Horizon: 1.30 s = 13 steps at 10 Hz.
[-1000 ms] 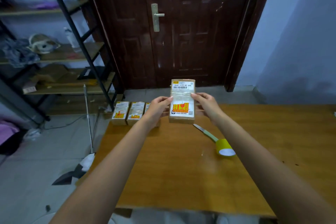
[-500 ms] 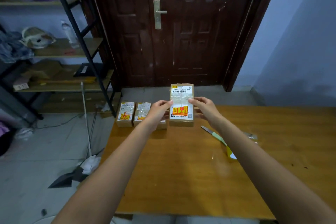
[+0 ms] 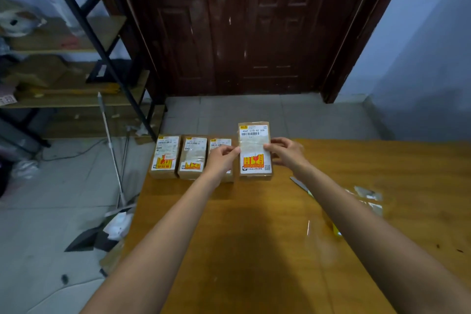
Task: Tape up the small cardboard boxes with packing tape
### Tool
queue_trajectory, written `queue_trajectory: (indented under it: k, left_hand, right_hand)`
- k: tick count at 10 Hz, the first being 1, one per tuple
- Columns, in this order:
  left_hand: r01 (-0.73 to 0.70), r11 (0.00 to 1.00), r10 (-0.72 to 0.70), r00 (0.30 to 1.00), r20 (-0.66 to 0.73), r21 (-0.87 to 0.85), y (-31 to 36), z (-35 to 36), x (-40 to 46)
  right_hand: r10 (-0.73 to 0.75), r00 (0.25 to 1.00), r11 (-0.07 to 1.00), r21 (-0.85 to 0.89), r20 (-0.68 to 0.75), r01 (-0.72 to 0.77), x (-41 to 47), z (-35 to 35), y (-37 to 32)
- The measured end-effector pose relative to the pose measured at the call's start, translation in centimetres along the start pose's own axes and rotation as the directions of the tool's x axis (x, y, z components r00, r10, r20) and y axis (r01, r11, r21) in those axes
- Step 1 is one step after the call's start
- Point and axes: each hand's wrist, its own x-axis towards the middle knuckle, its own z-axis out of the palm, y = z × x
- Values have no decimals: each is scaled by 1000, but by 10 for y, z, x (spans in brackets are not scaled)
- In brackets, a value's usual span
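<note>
A small cardboard box [image 3: 254, 153] with a white shipping label and a yellow sticker is held at the far left corner of the wooden table [image 3: 254, 250]. My left hand [image 3: 224, 158] grips its left edge and my right hand [image 3: 285, 153] grips its right edge. A strip of clear tape crosses the box's top. Three similar boxes stand in a row to its left: one [image 3: 165, 157], a second [image 3: 193, 158], and a third [image 3: 219, 144] partly behind my left hand. The tape roll [image 3: 336, 231] is mostly hidden behind my right forearm.
A knife [image 3: 299, 183] lies on the table right of the held box. Crumpled clear tape scraps [image 3: 368, 196] lie further right. A dark wooden door [image 3: 242, 25] is ahead, a metal shelf rack [image 3: 76, 58] at left, a broom and dustpan [image 3: 112, 160] on the floor.
Both hands carried the box forward and down toward the row of three boxes at the table's far edge. The camera tilted down and moved closer.
</note>
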Motion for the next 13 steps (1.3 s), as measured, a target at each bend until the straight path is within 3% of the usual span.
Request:
queue_trajectory:
  k: [3,5,10,13]
  left_hand:
    - [77,990,-86,993,80,119,-44,1,47]
    - [42,974,-60,995,75,224,-58,4,61]
    - [110,979,-120,992,45,170,-68,8,92]
    - [131,980,-140,989,55,149,-67,9,90]
  right_hand:
    - [116,993,993,16,-25,-116,55,24,42]
    - [183,981,983,-4,-60,-184,82,28,64]
    - [264,963,963,-33,-57,-266,116,40,87]
    - [175,983,955,-231,-59,-184,115,30,81]
